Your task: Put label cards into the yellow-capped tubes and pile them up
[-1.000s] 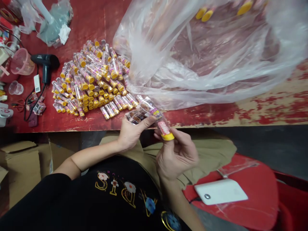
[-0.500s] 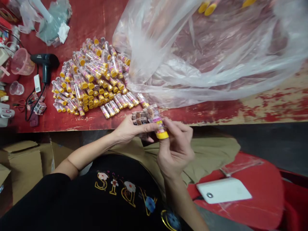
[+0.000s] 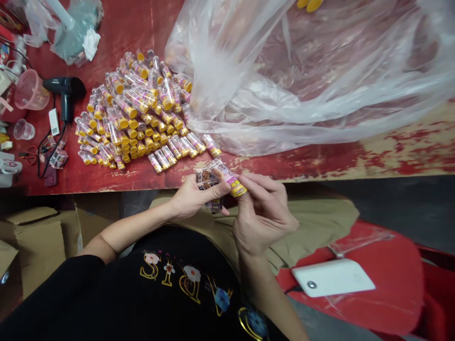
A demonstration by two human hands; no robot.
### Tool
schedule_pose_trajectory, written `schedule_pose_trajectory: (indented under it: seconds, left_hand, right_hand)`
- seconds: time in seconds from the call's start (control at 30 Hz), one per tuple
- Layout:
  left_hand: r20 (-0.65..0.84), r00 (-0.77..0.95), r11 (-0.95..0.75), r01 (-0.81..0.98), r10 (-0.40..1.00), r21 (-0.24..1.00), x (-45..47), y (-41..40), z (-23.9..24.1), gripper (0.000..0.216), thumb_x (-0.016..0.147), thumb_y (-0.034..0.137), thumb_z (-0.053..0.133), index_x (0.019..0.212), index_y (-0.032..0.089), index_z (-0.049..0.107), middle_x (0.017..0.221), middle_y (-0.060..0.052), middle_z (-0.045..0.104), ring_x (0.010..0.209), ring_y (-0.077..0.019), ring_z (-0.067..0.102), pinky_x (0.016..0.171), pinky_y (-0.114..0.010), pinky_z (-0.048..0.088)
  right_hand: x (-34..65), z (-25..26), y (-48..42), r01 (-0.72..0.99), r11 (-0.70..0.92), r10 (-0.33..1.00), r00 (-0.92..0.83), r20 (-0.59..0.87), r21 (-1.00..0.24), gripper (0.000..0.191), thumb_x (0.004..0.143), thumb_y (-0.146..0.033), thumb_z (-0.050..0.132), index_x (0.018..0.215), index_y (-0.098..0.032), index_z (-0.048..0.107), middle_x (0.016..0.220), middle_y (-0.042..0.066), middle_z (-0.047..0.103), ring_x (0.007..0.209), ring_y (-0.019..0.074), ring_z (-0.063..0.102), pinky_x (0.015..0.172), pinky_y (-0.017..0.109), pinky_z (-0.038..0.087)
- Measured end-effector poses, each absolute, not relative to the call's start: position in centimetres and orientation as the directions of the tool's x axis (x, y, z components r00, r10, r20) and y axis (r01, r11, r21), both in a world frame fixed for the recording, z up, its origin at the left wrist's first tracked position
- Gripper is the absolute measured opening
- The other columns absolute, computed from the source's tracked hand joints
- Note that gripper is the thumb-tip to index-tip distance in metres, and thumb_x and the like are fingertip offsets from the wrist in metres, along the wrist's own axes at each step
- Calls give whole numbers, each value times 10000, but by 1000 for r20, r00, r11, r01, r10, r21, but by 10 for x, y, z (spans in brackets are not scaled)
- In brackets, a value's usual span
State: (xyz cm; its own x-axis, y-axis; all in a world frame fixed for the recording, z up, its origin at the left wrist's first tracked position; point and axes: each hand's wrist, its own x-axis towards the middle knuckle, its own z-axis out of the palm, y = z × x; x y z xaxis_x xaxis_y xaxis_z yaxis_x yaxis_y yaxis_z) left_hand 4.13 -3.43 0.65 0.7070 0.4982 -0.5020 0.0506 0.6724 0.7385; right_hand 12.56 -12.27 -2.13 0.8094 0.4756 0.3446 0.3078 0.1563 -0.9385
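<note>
At the near edge of the red table (image 3: 149, 175), my left hand (image 3: 190, 196) grips a small bundle of printed labels (image 3: 208, 182) between thumb and fingers. Beside it, my right hand (image 3: 263, 213) pinches a clear tube with a yellow cap (image 3: 227, 176) at its cap end. The tube tilts up to the left and rests against the labels. A big heap of the same yellow-capped tubes (image 3: 137, 113) lies on the table just beyond my hands.
A large clear plastic bag (image 3: 313, 76) holding more tubes covers the table's right half. A black heat gun (image 3: 64, 92), a pink basket (image 3: 31, 91) and small clutter sit at the far left. A white phone (image 3: 332, 278) lies on a red stool at right. Cardboard boxes (image 3: 31, 241) stand below left.
My right hand has slid up over the tube's cap end and pushed the tube further into the label bundle. Both hands rose slightly toward the table edge.
</note>
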Motion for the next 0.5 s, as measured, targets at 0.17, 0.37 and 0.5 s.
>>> schedule_pose_trajectory:
  seconds: [0.17, 0.37, 0.5]
  left_hand:
    - [-532, 690, 688, 67, 491, 722, 41, -34, 2, 655, 584, 634, 940, 897, 152, 626, 787, -21, 666, 709, -163, 686, 595, -287, 593]
    - [-554, 674, 732, 30, 488, 681, 42, -32, -6, 640, 594, 590, 952, 923, 138, 641, 866, -27, 685, 693, -134, 664, 578, -282, 602]
    - [-608, 623, 773, 11, 491, 635, 42, -31, -10, 656, 579, 590, 957, 938, 136, 647, 860, -28, 693, 739, -156, 682, 590, -291, 603]
  right_hand:
    - [127, -24, -123, 295, 148, 483, 811, 329, -944, 305, 897, -102, 759, 1107, -314, 826, 1016, 17, 767, 946, 150, 726, 819, 303, 592]
    - [132, -31, -121, 219, 128, 543, 800, 253, -967, 280, 911, -141, 750, 1117, -315, 825, 1086, 33, 757, 1020, 162, 720, 922, 345, 596]
    - [134, -41, -118, 140, 128, 595, 781, 189, -982, 259, 911, -174, 754, 1114, -318, 826, 1120, 40, 750, 1046, 166, 718, 932, 348, 602]
